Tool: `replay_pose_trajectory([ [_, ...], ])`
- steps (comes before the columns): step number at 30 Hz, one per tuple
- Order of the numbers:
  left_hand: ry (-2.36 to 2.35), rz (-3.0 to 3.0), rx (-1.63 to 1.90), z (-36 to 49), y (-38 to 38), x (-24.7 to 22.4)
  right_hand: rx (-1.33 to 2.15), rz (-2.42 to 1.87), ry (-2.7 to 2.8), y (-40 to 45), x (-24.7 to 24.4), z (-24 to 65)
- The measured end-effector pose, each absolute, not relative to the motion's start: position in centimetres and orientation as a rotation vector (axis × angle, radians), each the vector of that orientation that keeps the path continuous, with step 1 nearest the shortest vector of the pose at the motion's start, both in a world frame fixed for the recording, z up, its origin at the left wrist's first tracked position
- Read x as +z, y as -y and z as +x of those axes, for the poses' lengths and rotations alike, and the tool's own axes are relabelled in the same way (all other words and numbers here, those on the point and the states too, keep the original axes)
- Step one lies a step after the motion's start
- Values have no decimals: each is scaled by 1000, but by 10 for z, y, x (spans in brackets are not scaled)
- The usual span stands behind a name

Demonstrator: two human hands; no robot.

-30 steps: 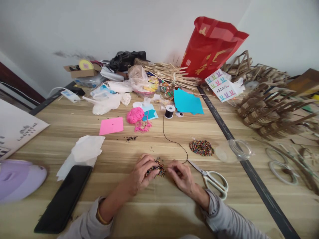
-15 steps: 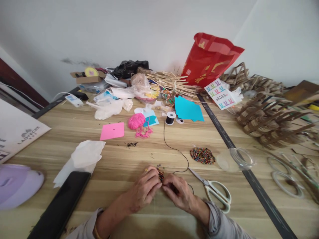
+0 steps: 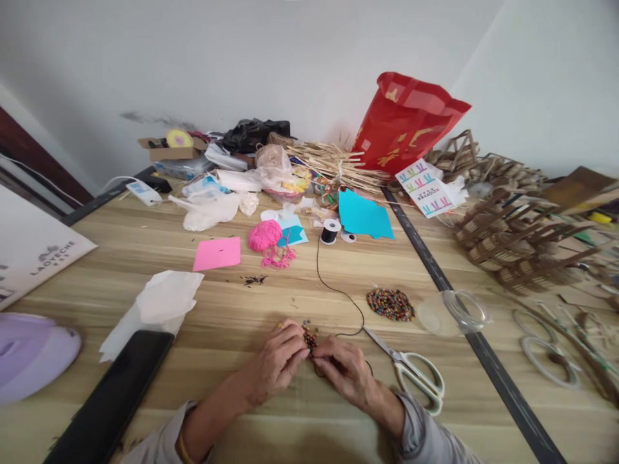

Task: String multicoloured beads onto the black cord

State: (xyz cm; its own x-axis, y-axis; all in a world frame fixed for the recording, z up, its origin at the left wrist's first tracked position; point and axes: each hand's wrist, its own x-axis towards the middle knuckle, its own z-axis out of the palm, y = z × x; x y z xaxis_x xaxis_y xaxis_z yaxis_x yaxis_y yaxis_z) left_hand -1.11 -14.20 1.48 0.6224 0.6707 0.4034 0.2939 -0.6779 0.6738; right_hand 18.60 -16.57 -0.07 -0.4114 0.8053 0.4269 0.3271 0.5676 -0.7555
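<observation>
Nearest you, at the left, a phone [image 3: 113, 396] lies with its far end over white paper [image 3: 164, 298]. Your left hand [image 3: 279, 359] and right hand [image 3: 344, 368] are low over the table [image 3: 290, 428], fingertips close to each other. Loose beads [image 3: 309, 338] lie in a small pile between them, by the left fingertips. Your right thumb and fingers are drawn together, and your left fingers are curled; whether either is closed on a bead or the cord [image 3: 363, 317] cannot be told. The cord shows on both sides of your right hand and runs out past the tip of the scissors [image 3: 397, 356] to its spool [image 3: 331, 232]. A bead coil [image 3: 391, 305] lies beyond the scissors. Farther off are a pink card [image 3: 217, 254], pink yarn [image 3: 265, 236] and, beyond the spool, blue sheets [image 3: 366, 214]. A red bag [image 3: 409, 125] stands at the wall.
</observation>
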Motion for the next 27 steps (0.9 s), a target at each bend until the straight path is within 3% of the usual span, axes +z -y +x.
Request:
replay_pose_trajectory([
  [13,-751,2309,895,-4,139,24,925,-1028,1804,166,-2,183],
  [17,-955,2297,896,0,126,21,998,-1054,1740,165,-6,184],
  [27,-1234,2442,564,10,98,15,774,-987,1857,159,-4,187],
])
